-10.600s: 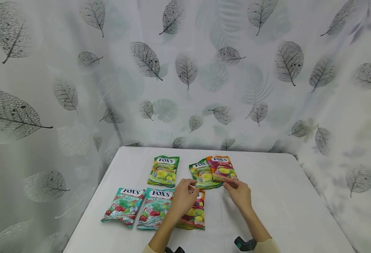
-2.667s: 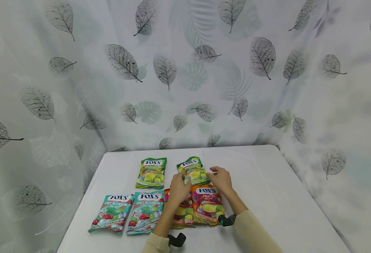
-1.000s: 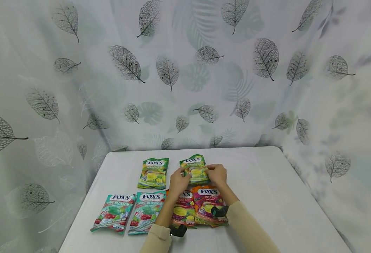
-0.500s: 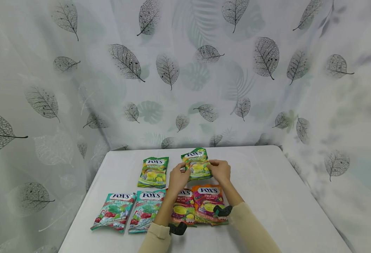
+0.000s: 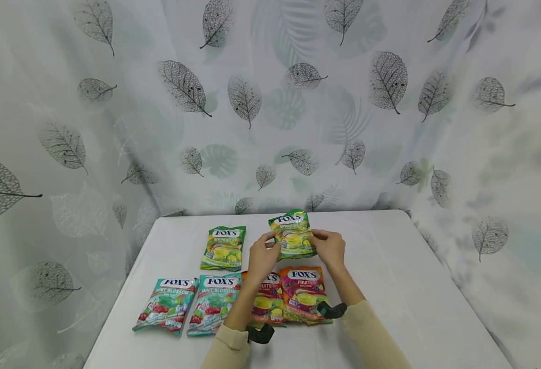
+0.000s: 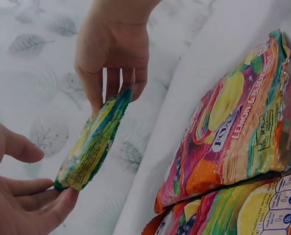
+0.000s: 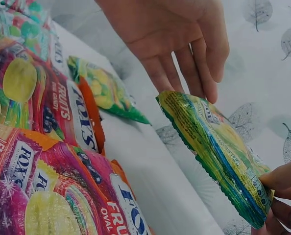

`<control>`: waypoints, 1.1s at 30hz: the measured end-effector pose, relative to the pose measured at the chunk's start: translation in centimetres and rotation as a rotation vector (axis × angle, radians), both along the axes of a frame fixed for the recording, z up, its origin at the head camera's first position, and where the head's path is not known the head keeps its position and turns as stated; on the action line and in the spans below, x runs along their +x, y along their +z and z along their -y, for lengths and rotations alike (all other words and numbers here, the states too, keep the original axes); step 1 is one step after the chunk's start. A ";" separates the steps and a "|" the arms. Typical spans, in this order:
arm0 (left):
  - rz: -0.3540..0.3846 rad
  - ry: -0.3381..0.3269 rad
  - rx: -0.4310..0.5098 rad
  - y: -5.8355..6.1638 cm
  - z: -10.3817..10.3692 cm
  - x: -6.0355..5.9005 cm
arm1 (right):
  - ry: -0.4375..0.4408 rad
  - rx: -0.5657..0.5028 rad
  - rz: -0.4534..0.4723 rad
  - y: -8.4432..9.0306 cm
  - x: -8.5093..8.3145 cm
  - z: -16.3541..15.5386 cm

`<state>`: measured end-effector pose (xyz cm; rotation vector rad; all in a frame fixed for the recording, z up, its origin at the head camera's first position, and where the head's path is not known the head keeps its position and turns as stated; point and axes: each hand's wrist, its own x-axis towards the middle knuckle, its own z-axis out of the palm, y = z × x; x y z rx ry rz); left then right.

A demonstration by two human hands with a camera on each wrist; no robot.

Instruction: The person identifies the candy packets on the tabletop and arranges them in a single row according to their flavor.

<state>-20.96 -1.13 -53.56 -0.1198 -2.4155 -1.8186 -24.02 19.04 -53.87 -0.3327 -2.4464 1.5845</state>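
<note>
A green Fox's candy bag (image 5: 293,237) is raised and tilted between both hands above the back of the table. My right hand (image 5: 330,250) pinches its right edge, the thumb over the printed face and fingers beneath. At the opposite edge, my left hand (image 5: 262,256) supports the bag with extended fingers; in the left wrist view its thumb (image 6: 25,147) stands clear of the wrapper. Just in front lie two orange-and-purple Fox's Fruits bags, the right one (image 5: 305,294) whole in view and the left one (image 5: 266,300) partly behind my left forearm.
A second green bag (image 5: 224,248) lies at the back left. Two teal Mint Blossom bags, one outer (image 5: 166,306) and one inner (image 5: 214,305), lie front left. The white table (image 5: 404,287) ends at a leaf-printed curtain (image 5: 270,113).
Earlier a Fruits bag overlapped the green bag; it now lies in the front row. Over the last second both hands have lifted the green bag and shifted it back and slightly right.
</note>
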 end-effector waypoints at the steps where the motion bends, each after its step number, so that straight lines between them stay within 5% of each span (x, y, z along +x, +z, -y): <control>1: -0.004 -0.001 0.002 0.0 -0.1 0.1 | -0.003 -0.007 0.000 0.1 0.2 -0.1; 15: 0.000 -0.043 0.037 1.2 -1.5 1.9 | -0.011 -0.057 -0.021 1.1 2.5 -2.0; 33: -0.018 -0.122 0.054 0.8 -3.7 3.7 | -0.028 -0.053 -0.013 0.8 5.5 -5.1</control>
